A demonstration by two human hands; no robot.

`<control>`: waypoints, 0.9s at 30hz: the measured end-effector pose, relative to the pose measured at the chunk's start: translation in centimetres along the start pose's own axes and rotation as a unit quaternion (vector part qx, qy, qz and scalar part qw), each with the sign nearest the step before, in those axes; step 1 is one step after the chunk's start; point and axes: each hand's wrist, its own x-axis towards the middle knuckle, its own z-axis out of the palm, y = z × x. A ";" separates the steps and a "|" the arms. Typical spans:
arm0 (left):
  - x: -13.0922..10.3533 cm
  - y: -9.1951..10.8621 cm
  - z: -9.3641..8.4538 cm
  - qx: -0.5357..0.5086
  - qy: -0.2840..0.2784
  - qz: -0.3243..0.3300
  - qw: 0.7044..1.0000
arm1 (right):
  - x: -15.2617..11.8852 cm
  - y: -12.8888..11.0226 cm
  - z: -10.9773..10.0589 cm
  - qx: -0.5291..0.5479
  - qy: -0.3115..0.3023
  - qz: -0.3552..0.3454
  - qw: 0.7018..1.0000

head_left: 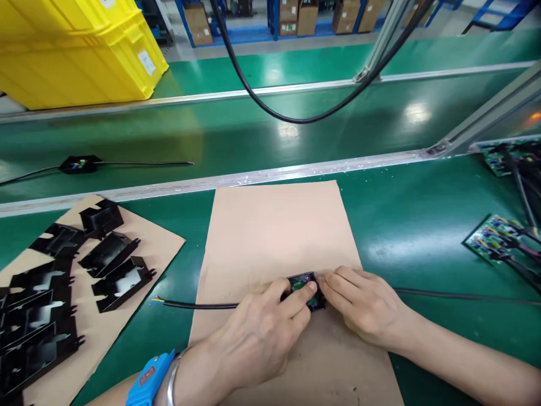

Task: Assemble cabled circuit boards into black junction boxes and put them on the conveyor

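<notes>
A small black plastic housing point(318, 303) with a green circuit board point(299, 281) inside lies on a sheet of brown cardboard point(274, 231). My left hand point(270, 327) grips it from the left, with the index finger pressing on the board. Against the housing's right end, my right hand point(363, 304) has its fingers pressed together, partly hiding that end. A black cable point(198, 305) runs out to the left from under my left hand and ends in bare coloured wires. Another dark cable point(465, 295) leads off to the right behind my right wrist.
Several empty black housings point(122, 282) lie on cardboard at the left. Circuit boards with cables point(492, 237) sit at the right. One cabled unit point(80, 164) rests beyond the metal rail point(177, 185). Yellow bins point(84, 67) stand back left; a black cable loop point(291, 119) hangs overhead.
</notes>
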 end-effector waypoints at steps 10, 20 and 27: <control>0.4 -0.8 0.3 -0.097 0.106 0.020 0.989 | -0.6 0.3 0.1 0.141 0.066 0.103 0.982; 0.2 -0.8 0.8 -0.040 0.138 0.024 0.989 | 2.7 -1.5 -0.5 0.201 -0.021 0.236 0.950; 0.3 -1.4 0.7 -0.079 0.120 0.030 0.989 | 2.9 -1.2 -0.8 0.228 -0.046 0.252 0.939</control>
